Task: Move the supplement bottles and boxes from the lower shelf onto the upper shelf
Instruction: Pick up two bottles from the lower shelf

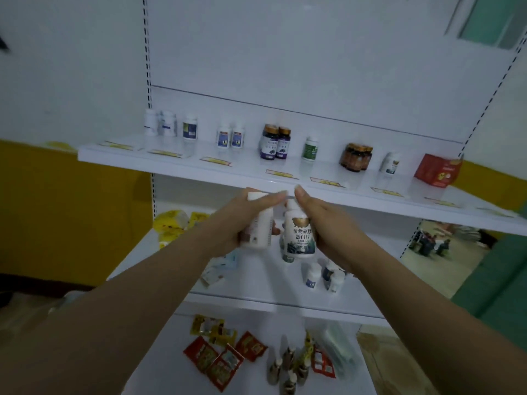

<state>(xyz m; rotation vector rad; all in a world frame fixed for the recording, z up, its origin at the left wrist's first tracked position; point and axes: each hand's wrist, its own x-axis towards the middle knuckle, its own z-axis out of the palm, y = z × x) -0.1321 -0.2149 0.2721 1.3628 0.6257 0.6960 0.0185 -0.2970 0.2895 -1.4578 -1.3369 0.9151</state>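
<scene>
A person's left hand (251, 215) is closed around a white plastic bottle with a pale cap (258, 226), tilted and raised just below the front edge of the white metal upper shelf (182, 163), apparently on its way up. Beside it, almost touching, the right hand (319, 220) is wrapped around a white plastic bottle with a blue-green label (298, 236), held upright, label facing the camera. Both hands carry one bottle each, likely to halve the trips. Along the upper shelf, left to right, stand white bottles (171, 124), two dark bottles with gold caps (275, 142), a green-labelled white bottle (310, 148), a cluster of amber bottles (356, 156) and, near the right end, a red cardboard box (436, 169). On the white lower shelf (256, 289), small white bottles (322, 276) wait near its front edge, under the right forearm.
</scene>
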